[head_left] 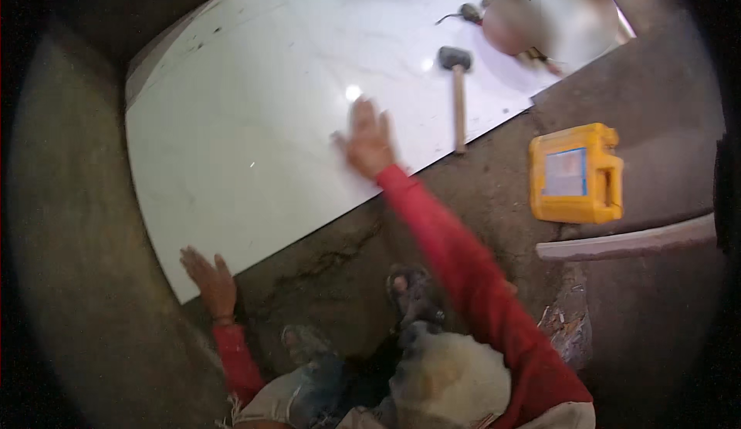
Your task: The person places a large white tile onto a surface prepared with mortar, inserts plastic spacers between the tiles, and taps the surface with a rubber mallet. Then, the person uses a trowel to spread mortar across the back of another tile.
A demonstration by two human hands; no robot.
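The person is pressing a large white tile (255, 113) down onto the grey floor (478, 190). The left hand (210, 281) is lying flat, fingers spread, on the tile's near corner; the right hand (367, 142) is resting open, fingers spread, near its right edge. Neither is gripping anything. A judgement: pressing evenly with both palms should be keeping the slab level. A rubber mallet (458, 89) is lying on the tile, far right of the hand; a yellow jug (575, 174) is standing on the floor, well apart.

Long red sleeves, worn pale trousers, sandals; both hands (367, 142) bare.
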